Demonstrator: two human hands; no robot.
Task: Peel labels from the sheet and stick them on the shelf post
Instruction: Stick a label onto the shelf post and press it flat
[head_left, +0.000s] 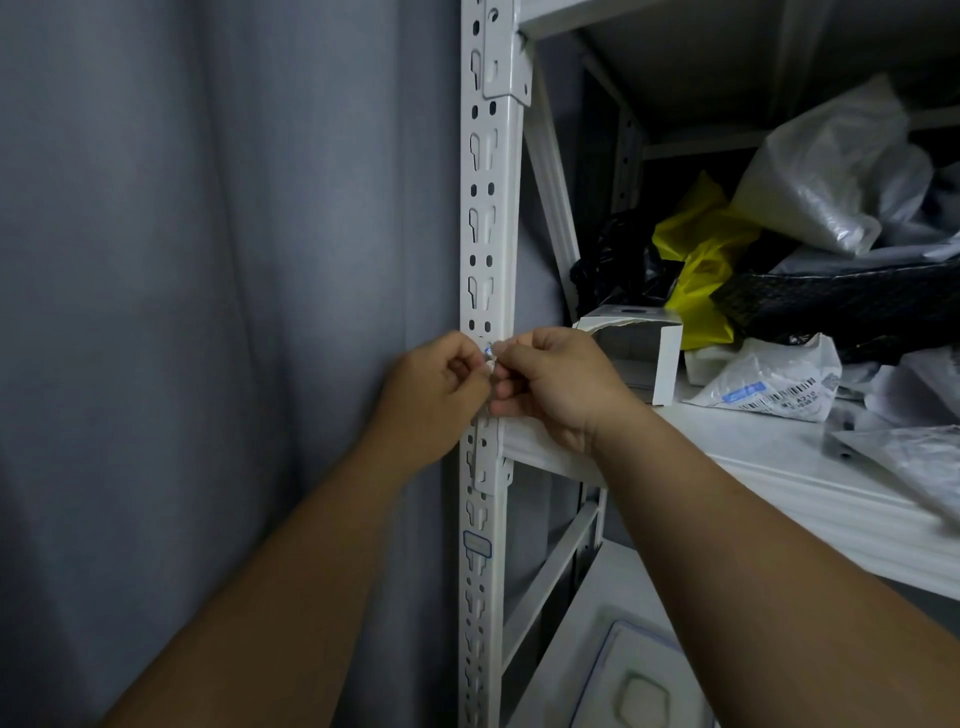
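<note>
Head view is showing left hand (441, 387) and right hand (550, 384) pinching a blue-edged label (489, 352) together at the shelf post (491, 218) — it is risking folding onto itself, with another label (477, 544) at 6 o'clock.

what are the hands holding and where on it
A small white label with blue print, pinched at its edges between the left hand and right hand fingertips.

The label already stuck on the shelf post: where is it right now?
In the head view, the blue-edged label sits on the front face of the shelf post, well below both hands and the shelf bracket, left of the diagonal brace.
</note>
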